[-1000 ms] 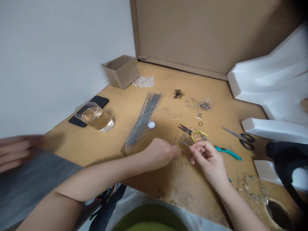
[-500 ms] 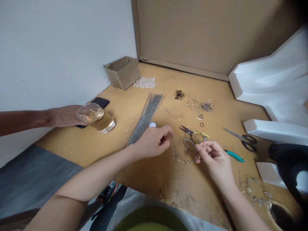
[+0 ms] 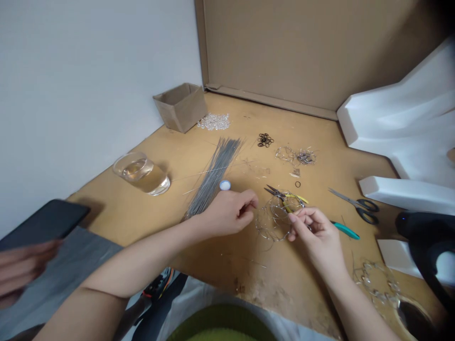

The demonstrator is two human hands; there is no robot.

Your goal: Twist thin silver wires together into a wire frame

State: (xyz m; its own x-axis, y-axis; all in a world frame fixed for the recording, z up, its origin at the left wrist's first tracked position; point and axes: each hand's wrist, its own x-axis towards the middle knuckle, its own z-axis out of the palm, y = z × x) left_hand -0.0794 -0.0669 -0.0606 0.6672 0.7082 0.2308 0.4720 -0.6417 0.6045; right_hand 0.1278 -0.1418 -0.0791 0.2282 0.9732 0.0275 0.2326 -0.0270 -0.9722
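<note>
My left hand (image 3: 232,212) is closed, thumb and fingers curled together above the table; whatever they may pinch is too thin or hidden to make out. My right hand (image 3: 316,232) pinches the edge of a round bent-wire frame (image 3: 273,226) between thumb and fingers. Its thin loops spread out to the left, between my two hands. Behind the frame lie yellow-handled pliers (image 3: 295,197) with dark jaws, partly covered by wire. Beside my right hand shows a green tool handle (image 3: 348,230). A bundle of straight grey wires (image 3: 213,182) and a small white-and-blue round cap (image 3: 225,185) lie by my left hand.
A glass of pale liquid (image 3: 144,175) stands at left; another person's hand (image 3: 28,267) holds a phone (image 3: 46,222). Farther back are a cardboard box (image 3: 183,109), clear beads (image 3: 215,121) and black rings (image 3: 265,140). Scissors (image 3: 359,206) and a beaded wire ring (image 3: 380,282) lie right.
The other person's hand has left the area behind the glass and moved down left with the phone lifted off the table. My own hands have barely moved.
</note>
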